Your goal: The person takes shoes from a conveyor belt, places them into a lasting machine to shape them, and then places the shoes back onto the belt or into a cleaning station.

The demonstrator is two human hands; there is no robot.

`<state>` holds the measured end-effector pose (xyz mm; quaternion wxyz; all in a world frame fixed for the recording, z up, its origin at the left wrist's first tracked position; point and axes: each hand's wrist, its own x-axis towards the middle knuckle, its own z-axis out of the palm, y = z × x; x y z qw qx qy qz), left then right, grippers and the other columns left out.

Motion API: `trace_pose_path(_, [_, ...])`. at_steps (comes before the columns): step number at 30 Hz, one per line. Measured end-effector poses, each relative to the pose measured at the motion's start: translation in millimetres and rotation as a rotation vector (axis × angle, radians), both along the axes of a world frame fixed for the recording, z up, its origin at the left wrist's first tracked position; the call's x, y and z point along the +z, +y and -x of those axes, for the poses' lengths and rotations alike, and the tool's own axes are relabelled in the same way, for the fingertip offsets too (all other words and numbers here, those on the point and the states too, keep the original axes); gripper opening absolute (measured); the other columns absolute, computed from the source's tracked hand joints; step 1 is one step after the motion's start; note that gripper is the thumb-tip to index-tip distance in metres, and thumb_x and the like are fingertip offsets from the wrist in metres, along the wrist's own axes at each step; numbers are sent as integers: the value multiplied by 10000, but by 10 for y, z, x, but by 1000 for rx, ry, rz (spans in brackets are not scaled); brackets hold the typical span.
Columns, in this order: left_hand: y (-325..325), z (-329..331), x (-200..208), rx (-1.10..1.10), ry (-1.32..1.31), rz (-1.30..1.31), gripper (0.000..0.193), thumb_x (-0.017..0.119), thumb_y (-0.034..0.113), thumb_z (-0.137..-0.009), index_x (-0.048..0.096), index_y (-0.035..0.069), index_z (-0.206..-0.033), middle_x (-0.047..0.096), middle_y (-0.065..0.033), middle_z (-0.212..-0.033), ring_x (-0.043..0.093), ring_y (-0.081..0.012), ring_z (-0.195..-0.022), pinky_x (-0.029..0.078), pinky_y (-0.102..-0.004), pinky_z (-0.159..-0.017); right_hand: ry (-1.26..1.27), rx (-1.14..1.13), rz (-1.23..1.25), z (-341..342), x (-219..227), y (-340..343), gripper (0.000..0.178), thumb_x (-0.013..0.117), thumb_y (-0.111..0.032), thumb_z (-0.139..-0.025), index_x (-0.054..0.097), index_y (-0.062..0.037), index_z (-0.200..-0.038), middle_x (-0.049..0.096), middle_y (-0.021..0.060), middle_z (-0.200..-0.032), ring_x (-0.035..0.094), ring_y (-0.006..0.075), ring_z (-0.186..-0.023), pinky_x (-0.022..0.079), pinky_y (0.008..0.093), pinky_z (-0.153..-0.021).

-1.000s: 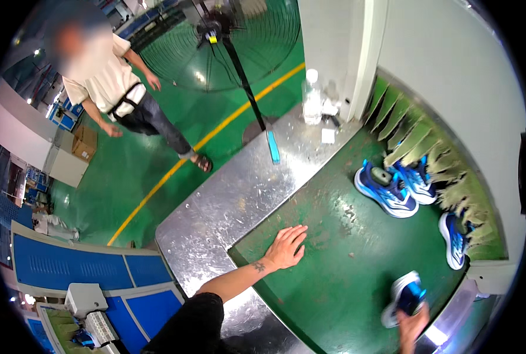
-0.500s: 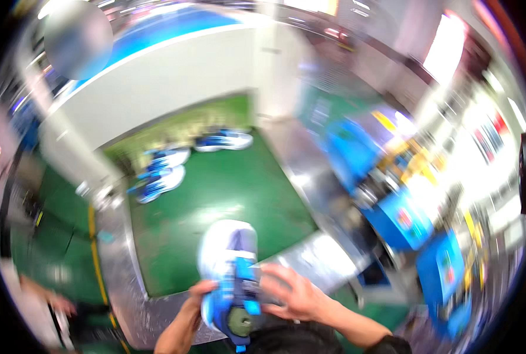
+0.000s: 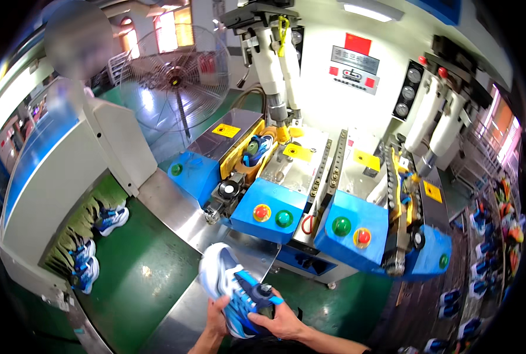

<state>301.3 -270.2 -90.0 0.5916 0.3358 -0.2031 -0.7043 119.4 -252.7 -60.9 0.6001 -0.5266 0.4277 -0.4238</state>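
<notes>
A blue button box (image 3: 272, 203) is blocking the way beyond the shoe (image 3: 232, 289), while the green worktop (image 3: 157, 251) is offering room leftward.

Before me and to my left, the green conveyor belt (image 3: 142, 271) carries three blue-and-white running shoes (image 3: 86, 253) along its left edge, while small white items (image 3: 62, 302), too indistinct to name, sit on its metal border (image 3: 173, 205).

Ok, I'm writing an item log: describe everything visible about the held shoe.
The shoe has a thick white sole, a blue and white upper that looks like fabric, bright blue tabs and a dark collar. Its blurred toe points away and leftward. The left grip holds its sole side, the right grip its collar end. In view, it overlaps the metal ledge.
</notes>
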Motion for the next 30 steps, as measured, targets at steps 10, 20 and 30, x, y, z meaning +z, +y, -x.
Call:
trace_pose_path(10, [-3752, 172, 218, 67, -913, 512, 745, 636, 233, -951, 208, -64, -1483, 406, -273, -1465, 417, -318, -1373, 361, -394, -1115, -24, -244, -83, 495, 801, -943, 514, 734, -138, -816, 559, 51, -1260, 626, 99, -1121, 580, 210, -1026, 460, 346, -933])
trace_pose_path(20, [-6086, 579, -568, 2, -1439, 747, 632, 600, 228, -883, 389, -95, -1384, 539, -338, -1268, 535, -464, -1177, 430, -449, -1007, 337, -434, -202, 307, 444, -1660, 615, 784, -189, -792, 561, -6, -1335, 517, -44, -744, 471, 101, -661, 422, 285, -596])
trace_pose_path(30, [-4626, -1206, 278, 41, 8, 98, 538, 566, 194, -925, 449, 26, -1423, 566, -136, -1350, 561, -262, -1219, 439, -389, -1060, -228, -502, -562, -43, 1050, -3456, 542, 716, -227, -889, 477, 10, -1313, 598, 155, -1199, 640, 272, -1034, 522, 424, -944])
